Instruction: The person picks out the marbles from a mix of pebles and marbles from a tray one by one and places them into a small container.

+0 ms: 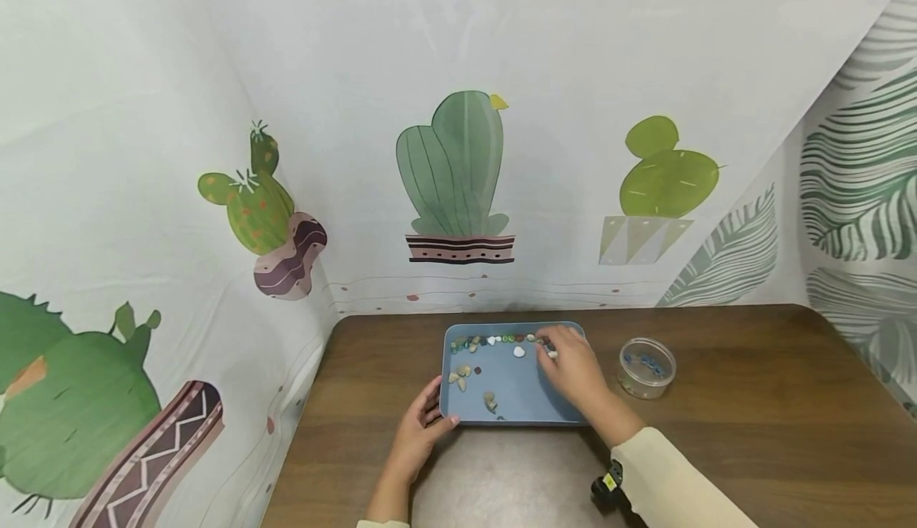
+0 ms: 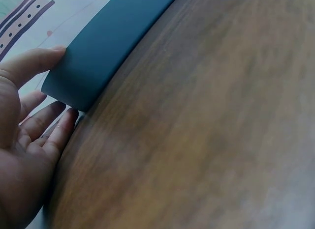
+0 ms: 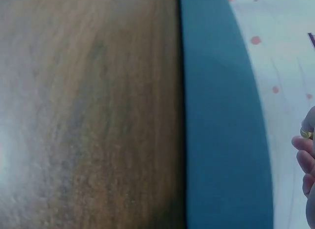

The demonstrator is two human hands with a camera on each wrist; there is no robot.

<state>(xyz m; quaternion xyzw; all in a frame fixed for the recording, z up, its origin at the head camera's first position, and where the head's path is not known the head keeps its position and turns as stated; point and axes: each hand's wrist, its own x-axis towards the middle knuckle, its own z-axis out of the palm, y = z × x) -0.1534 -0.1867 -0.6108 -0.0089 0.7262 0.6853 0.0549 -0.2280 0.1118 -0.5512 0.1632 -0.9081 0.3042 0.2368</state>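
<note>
A shallow blue tray [image 1: 501, 389] lies on the table with small stones on it. Along its far edge runs a row of small stones and glossy beads [image 1: 494, 340] in white, green, brown and dark colours. My left hand [image 1: 415, 432] grips the tray's near left corner, thumb at the rim and fingers against the side [image 2: 54, 126]. Over the far right part of the tray is my right hand [image 1: 575, 369], at the row's right end. Its fingertips pinch a small yellowish stone [image 3: 306, 134], partly cut off in the right wrist view.
Right of the tray stands a round clear tub [image 1: 647, 385] with several blue pieces inside. A white stone [image 1: 519, 351], a cluster of tan stones [image 1: 458, 377] and more tan stones [image 1: 490, 401] lie loose in the tray. Behind the wooden table [image 1: 745, 400] hangs a cactus-print cloth [image 1: 559, 114].
</note>
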